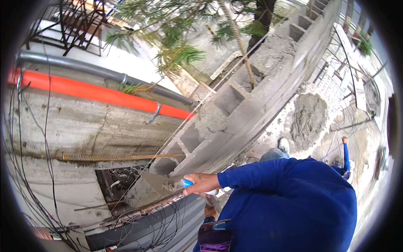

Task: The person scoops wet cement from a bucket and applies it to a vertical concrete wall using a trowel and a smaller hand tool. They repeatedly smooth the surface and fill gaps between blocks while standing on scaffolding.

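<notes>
From my distant monitor, I see the right hand point(203, 183) wrapped around a blue-ended handle point(187, 183) near the concrete-block wall point(258, 112), the partly hidden left hand's point(210, 211) grip beyond my telling.

This seems to be an outdoor building site with masonry work. The long wall of hollow concrete blocks point(268, 103) shows it, since many cells at its top are open, and from one of them rises a ribbed steel bar point(248, 72). A string line point(181, 126) is stretched along this wall. On the ground lies a heap of grey mortar or concrete point(310, 115). Green tree branches point(182, 55) and daylight indicate open air.
</notes>
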The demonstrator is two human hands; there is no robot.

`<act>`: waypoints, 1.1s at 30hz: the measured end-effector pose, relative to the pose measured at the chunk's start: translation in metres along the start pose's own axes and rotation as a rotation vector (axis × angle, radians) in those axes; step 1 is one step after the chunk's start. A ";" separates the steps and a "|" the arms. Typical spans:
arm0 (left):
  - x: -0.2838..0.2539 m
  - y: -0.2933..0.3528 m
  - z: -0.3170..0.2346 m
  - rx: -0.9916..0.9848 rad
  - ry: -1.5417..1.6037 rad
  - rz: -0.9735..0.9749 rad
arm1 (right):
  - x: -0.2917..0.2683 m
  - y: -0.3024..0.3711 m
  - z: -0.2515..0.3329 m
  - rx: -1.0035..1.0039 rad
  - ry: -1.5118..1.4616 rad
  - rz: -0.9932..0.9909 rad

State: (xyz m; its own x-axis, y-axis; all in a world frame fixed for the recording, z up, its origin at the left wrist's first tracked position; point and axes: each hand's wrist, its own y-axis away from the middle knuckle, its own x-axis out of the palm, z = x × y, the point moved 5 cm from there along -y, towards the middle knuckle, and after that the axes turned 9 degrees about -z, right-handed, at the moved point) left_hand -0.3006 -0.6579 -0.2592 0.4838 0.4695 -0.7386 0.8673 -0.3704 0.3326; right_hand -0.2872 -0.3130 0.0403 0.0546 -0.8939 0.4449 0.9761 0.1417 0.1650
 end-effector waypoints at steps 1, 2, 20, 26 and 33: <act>0.017 -0.008 -0.022 0.071 -0.110 0.096 | -0.028 0.020 0.010 -0.008 0.243 0.033; 0.037 -0.019 -0.044 0.170 -0.246 0.200 | -0.058 0.030 -0.005 -0.173 0.384 -0.019; 0.653 -0.177 -0.371 0.468 -0.463 0.769 | -0.589 0.553 -0.645 0.758 0.106 -1.819; 1.027 -0.231 -0.341 0.528 -0.433 0.829 | -0.719 0.596 -0.826 1.195 0.020 -1.735; 1.298 -0.264 -0.341 0.785 -0.513 0.787 | -0.789 0.590 -0.996 1.181 0.042 -1.815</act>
State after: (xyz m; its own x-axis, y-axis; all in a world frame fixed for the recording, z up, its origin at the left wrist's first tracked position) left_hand 0.1388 0.3229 -1.1054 0.5881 -0.4055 -0.6998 -0.0331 -0.8765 0.4802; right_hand 0.4556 0.0528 -1.0901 -0.5128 -0.3197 -0.7968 -0.5978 -0.5331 0.5987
